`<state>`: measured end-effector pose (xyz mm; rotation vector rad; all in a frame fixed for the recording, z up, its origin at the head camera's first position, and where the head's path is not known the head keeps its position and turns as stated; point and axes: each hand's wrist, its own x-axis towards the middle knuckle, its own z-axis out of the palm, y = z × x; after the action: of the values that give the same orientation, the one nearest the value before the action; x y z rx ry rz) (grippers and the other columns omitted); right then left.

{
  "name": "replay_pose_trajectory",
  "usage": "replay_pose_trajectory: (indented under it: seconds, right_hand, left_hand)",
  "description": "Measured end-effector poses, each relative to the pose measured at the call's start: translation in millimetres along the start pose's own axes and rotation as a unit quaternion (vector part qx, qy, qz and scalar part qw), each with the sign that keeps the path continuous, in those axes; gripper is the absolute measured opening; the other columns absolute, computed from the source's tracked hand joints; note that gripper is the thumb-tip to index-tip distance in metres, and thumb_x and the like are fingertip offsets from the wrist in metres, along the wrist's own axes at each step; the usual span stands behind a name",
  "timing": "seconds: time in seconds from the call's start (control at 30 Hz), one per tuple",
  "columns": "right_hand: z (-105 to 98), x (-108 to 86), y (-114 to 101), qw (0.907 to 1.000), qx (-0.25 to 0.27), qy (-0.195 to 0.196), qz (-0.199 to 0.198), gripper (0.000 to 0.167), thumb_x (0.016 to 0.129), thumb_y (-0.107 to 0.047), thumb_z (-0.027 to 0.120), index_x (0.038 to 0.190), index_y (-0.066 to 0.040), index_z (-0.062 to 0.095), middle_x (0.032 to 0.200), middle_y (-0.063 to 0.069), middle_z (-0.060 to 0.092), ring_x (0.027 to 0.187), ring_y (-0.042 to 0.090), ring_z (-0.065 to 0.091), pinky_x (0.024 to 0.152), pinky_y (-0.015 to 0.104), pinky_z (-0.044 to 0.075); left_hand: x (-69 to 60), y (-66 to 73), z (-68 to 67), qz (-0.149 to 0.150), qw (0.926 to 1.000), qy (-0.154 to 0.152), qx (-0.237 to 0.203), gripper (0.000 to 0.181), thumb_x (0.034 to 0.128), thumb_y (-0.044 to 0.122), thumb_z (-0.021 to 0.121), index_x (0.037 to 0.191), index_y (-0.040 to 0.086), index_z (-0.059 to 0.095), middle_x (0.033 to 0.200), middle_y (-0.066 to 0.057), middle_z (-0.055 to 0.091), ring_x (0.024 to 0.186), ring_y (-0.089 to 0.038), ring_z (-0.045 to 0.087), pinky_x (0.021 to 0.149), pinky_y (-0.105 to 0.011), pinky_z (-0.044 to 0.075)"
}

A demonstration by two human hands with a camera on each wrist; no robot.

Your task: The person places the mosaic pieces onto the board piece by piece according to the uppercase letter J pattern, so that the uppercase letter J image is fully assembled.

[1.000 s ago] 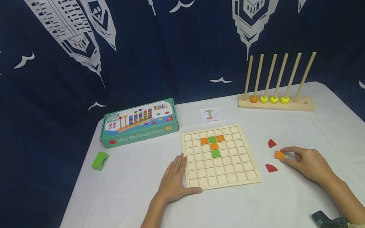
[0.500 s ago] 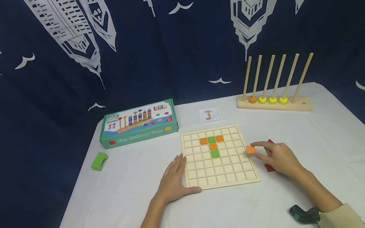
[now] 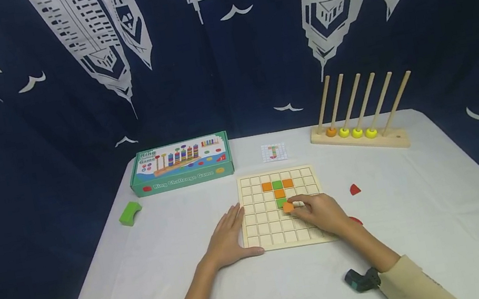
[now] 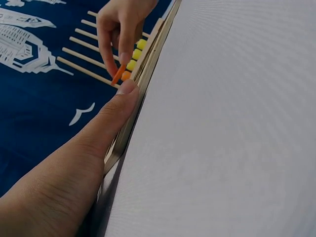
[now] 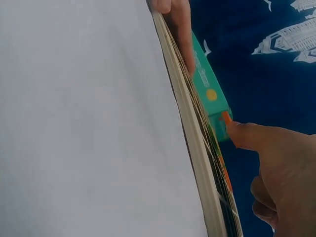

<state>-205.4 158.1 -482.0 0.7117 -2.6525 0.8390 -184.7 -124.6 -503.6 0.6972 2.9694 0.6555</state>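
A pale wooden grid board (image 3: 265, 228) lies mid-table, with orange and green square tiles set in a T shape near its top. My right hand (image 3: 323, 212) pinches an orange square tile (image 3: 288, 207) between thumb and finger, just below the lowest green tile (image 3: 281, 202). In the right wrist view the orange tile (image 5: 226, 117) shows at the thumb tip, above the board's surface. My left hand (image 3: 228, 237) rests against the board's left edge, fingers straight, thumb along the front edge. To the right lie two red pieces: a wedge (image 3: 354, 189) and another (image 3: 355, 220) partly behind the right wrist.
A green game box (image 3: 180, 165) stands at the back left, a green arch block (image 3: 130, 213) in front of it. Behind the board lies a small pattern card (image 3: 274, 152). A wooden peg stand (image 3: 360, 139) with one orange and several yellow beads stands back right.
My right hand has carried the orange tile leftward from beside the red pieces to over the board. The left hand has stayed at the board's edge.
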Motion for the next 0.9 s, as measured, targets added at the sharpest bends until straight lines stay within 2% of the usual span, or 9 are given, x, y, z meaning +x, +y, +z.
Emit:
replay_pose_trajectory:
  seconds: [0.27, 0.63, 0.9]
  right_hand:
    - [13, 3.1, -3, 0.9989, 0.001, -0.042, 0.018, 0.03, 0.081, -0.034, 0.071, 0.104, -0.015, 0.07, 0.046, -0.013, 0.029, 0.046, 0.002, 0.022, 0.044, 0.021, 0.024]
    - [16, 2.6, 1, 0.9994, 0.011, -0.033, -0.004, 0.029, 0.08, -0.033, 0.072, 0.103, -0.016, 0.07, 0.046, -0.014, 0.026, 0.044, 0.0, 0.02, 0.042, 0.02, 0.02]
    - [14, 1.5, 0, 0.9993, 0.012, -0.036, 0.0, 0.029, 0.08, -0.033, 0.072, 0.103, -0.016, 0.07, 0.046, -0.014, 0.026, 0.045, 0.001, 0.02, 0.042, 0.02, 0.019]
  left_hand:
    - [-0.3, -0.3, 0.4, -0.002, 1.0, -0.005, 0.005, 0.121, 0.0608, 0.085, 0.051, 0.147, 0.006, 0.018, 0.154, -0.006, 0.011, 0.14, -0.016, 0.005, 0.112, -0.032, 0.007]
    - [-0.2, -2.2, -0.2, -0.004, 0.9999, -0.005, 0.012, 0.121, 0.061, 0.085, 0.051, 0.148, 0.007, 0.018, 0.154, -0.006, 0.01, 0.14, -0.015, 0.004, 0.112, -0.032, 0.007]
    - [-0.1, -1.5, -0.2, 0.001, 0.9999, -0.004, 0.013, 0.12, 0.0616, 0.083, 0.053, 0.147, 0.006, 0.019, 0.154, -0.007, 0.012, 0.14, -0.016, 0.005, 0.112, -0.032, 0.007]
